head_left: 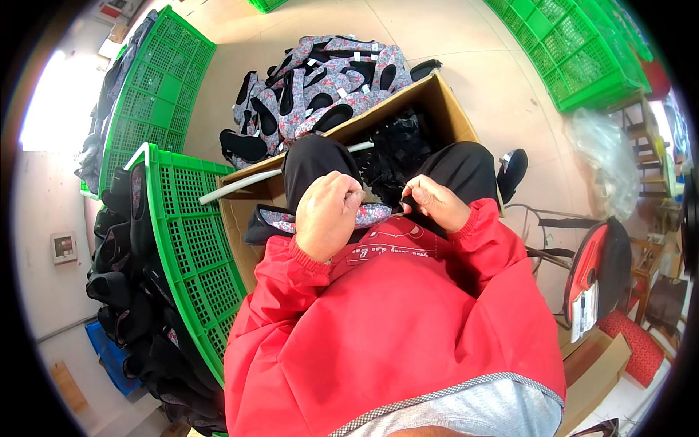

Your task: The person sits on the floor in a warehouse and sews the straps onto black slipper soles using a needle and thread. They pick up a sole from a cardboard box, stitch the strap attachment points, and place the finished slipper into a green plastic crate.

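Observation:
My left hand is closed around a floral-patterned shoe upper with black trim, which lies across my lap. My right hand pinches the right end of the same piece, fingers curled tight at its edge. Both red sleeves come up from below. Between my knees stands an open cardboard box filled with black pieces. Whether my right hand also holds a small tool is hidden.
A pile of floral shoe uppers lies on the floor beyond the box. A green plastic crate at my left holds dark shoes. More green crates stand far right. A red stool sits at right.

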`<state>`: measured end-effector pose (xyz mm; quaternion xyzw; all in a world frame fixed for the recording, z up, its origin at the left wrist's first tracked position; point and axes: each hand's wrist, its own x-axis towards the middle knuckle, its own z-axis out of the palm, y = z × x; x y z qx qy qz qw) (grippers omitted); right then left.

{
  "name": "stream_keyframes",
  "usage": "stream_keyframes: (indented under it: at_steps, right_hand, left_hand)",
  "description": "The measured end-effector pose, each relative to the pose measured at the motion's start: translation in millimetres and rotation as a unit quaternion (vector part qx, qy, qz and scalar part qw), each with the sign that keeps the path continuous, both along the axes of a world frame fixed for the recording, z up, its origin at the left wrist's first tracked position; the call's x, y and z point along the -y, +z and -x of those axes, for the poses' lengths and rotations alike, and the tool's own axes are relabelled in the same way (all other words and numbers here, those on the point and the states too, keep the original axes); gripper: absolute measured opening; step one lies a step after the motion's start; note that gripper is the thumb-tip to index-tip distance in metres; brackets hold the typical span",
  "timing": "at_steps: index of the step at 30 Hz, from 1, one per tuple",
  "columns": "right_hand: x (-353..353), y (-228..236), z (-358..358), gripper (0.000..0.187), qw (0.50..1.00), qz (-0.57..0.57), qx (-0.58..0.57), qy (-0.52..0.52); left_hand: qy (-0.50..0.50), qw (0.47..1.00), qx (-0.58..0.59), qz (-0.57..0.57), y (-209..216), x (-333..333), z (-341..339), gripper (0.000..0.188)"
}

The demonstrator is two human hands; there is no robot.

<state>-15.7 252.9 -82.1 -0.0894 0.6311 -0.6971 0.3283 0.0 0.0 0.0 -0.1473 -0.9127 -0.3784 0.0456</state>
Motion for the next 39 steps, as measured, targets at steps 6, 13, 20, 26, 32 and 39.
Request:
stream_keyframes:
  at_steps: [6, 13, 20, 26, 32, 39]
  right_hand:
    - [25.1, -3.6, -5.2, 0.031, 1.0, -0.002, 0.01, -0.002]
    - [52.5, 15.6, -14.3, 0.022, 0.973, 0.115, 0.151, -0.131]
    - [64.9, 2.5, -21.1, 0.013, 0.942, 0.209, 0.152, -0.212]
    - [66.8, 1.4, -23.7, 0.011, 0.938, 0.232, 0.136, -0.216]
    - [64.6, -5.4, -23.6, 0.013, 0.935, 0.245, 0.141, -0.216]
    - [50.9, -0.4, -12.3, 0.03, 0.965, 0.185, 0.09, -0.165]
  left_hand:
    - [-0.001, 1.0, -0.005, 0.003, 1.4, -0.3, 1.3, 0.007]
    - [-0.015, 1.0, 0.013, 0.024, 10.5, -3.9, -0.4, 0.008]
    - [-0.037, 0.998, 0.028, 0.033, 18.8, -8.2, 1.3, 0.007]
    - [-0.069, 0.996, 0.016, 0.046, 18.6, -11.9, 5.5, 0.006]
    - [-0.071, 0.995, 0.039, 0.05, 15.6, -20.0, 4.6, 0.006]
    - [-0.058, 0.998, -0.01, 0.03, 12.1, -21.0, 2.7, 0.004]
